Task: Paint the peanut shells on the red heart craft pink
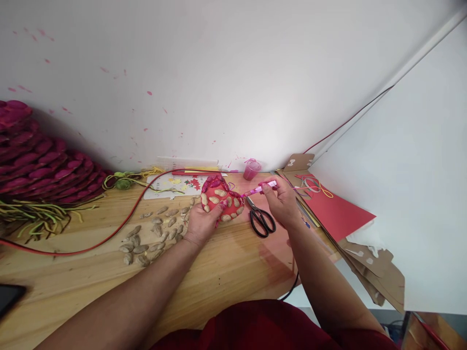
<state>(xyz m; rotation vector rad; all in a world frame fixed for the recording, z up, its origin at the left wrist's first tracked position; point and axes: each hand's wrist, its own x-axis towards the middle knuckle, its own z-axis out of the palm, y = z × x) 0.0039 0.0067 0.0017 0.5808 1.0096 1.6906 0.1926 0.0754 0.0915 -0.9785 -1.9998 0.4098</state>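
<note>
A red heart-shaped piece (222,198) lies on the wooden table (226,262), covered with several peanut shells and edged with pink-painted ones at the top. My left hand (202,222) grips its near left edge, fingers curled on it. My right hand (281,200) pinches a pink brush (260,188) whose tip points left at the heart's right side.
Loose peanut shells (153,236) lie left of the heart. Black scissors (261,219) rest just right of it. A pink paint cup (251,169) stands by the wall. A red cable (109,233) crosses the table. Pink painted pieces (40,160) pile at left; red paper (337,214) and cardboard (375,272) lie at right.
</note>
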